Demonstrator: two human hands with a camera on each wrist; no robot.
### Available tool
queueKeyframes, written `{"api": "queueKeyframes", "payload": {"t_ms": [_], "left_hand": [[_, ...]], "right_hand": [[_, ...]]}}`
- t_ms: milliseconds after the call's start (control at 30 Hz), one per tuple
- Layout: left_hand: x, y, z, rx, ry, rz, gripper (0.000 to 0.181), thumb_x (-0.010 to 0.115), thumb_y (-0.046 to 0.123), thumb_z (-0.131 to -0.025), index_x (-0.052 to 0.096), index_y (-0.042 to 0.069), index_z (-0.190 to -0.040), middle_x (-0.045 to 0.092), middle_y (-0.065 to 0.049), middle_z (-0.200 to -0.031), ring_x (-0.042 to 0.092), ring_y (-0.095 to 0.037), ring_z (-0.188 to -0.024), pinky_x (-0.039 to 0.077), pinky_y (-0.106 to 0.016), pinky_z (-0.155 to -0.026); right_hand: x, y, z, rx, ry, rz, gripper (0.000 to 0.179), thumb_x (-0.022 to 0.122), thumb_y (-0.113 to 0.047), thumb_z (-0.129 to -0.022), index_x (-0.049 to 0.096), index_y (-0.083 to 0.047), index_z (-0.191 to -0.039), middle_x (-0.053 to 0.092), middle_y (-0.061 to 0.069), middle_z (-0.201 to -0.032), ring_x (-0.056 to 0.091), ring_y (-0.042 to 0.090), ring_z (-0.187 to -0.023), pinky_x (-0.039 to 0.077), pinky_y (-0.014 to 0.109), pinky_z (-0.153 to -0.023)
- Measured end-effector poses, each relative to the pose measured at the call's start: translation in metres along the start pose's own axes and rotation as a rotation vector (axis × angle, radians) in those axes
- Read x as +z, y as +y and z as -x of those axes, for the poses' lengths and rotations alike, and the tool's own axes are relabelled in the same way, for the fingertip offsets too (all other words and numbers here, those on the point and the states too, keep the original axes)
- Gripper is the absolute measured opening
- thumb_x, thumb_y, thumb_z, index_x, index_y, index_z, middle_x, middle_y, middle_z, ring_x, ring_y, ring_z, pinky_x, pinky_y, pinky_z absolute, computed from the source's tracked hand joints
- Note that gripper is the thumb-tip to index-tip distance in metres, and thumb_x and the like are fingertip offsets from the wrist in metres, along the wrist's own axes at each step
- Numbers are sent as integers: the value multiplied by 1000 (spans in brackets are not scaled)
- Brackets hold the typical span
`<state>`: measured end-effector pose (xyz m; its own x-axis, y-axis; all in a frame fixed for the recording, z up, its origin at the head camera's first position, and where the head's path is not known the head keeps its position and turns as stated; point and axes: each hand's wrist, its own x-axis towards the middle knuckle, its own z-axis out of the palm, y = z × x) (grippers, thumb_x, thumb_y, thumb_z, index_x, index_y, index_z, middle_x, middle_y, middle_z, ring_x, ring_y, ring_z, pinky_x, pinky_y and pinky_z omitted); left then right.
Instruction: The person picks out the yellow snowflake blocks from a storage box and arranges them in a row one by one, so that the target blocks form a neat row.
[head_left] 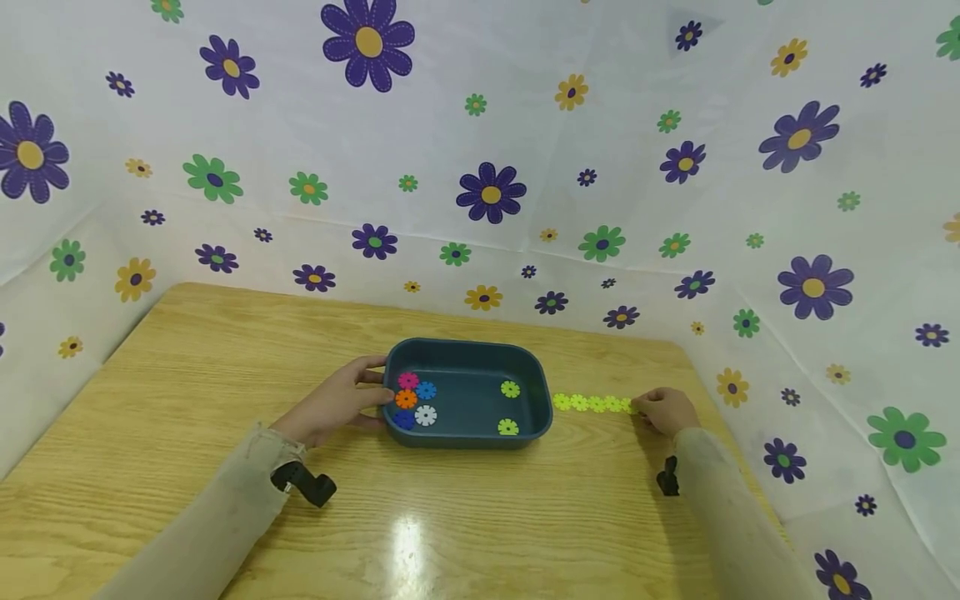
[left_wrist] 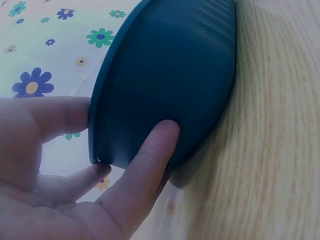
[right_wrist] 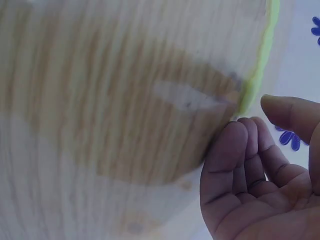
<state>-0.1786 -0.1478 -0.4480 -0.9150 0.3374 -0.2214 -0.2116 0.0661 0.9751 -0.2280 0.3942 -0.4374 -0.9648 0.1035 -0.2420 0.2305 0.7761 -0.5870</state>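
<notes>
My left hand (head_left: 333,404) grips the left end of a dark blue-green plastic tray (head_left: 468,442), one digit over the rim and other fingers against the outer wall (left_wrist: 160,75). Inside lie several notched snowflake discs: pink (head_left: 408,380), orange (head_left: 406,399), light blue (head_left: 426,389), dark blue (head_left: 404,419) and white (head_left: 425,415) at left, plus two yellow-green ones (head_left: 510,389) at right. A straight row of yellow-green discs (head_left: 597,404) extends right from the tray. My right hand (head_left: 666,410) has its fingertips at the row's far end (right_wrist: 246,102); its thumb stands apart from the curved fingers.
The wooden table (head_left: 480,517) carries the tray near its middle. A white cloth (head_left: 420,133) printed with flowers hangs behind and along both sides. Black wrist cameras (head_left: 303,483) sit at both sleeves.
</notes>
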Motion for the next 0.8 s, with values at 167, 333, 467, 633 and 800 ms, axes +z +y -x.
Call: {"api": "queueKeyframes", "payload": {"t_ms": [167, 333, 467, 633, 800], "left_hand": [[-1, 0, 0, -2, -1, 5, 68, 62, 7, -103, 28, 8, -162, 37, -28, -149, 64, -37, -114, 63, -48, -87], [-2, 0, 1, -6, 0, 9, 69, 62, 8, -102, 27, 8, -162, 36, -29, -149, 64, -39, -115, 63, -48, -87], [-3, 1, 2, -9, 5, 4, 70, 63, 8, -102, 27, 8, -162, 36, -29, -149, 63, -40, -116, 63, -47, -88], [-2, 1, 1, -6, -1, 7, 69, 63, 8, -102, 27, 8, -162, 36, -29, -149, 63, -40, -117, 63, -47, -88], [0, -1, -1, 3, -10, 12, 68, 62, 7, -102, 28, 8, -161, 36, -29, -149, 63, -39, -116, 63, -47, -87]], "right_hand": [[2, -19, 8, -35, 24, 37, 36, 59, -28, -103, 64, 5, -117, 69, 16, -100, 63, 20, -77, 57, 33, -66], [13, -59, 17, -125, 58, 30, 35, 60, -31, -104, 64, 0, -118, 67, 20, -114, 64, 26, -89, 56, 33, -71], [31, -103, 29, -224, 50, -39, 29, 62, -28, -104, 66, -2, -115, 68, 19, -112, 66, 36, -97, 58, 33, -75], [58, -153, 49, -364, 15, -119, 20, 66, -24, -102, 68, -6, -110, 70, 13, -103, 67, 37, -95, 62, 37, -77], [86, -180, 51, -409, -83, -120, 16, 67, -22, -102, 68, -8, -110, 70, 14, -103, 66, 34, -93, 60, 42, -81]]}}
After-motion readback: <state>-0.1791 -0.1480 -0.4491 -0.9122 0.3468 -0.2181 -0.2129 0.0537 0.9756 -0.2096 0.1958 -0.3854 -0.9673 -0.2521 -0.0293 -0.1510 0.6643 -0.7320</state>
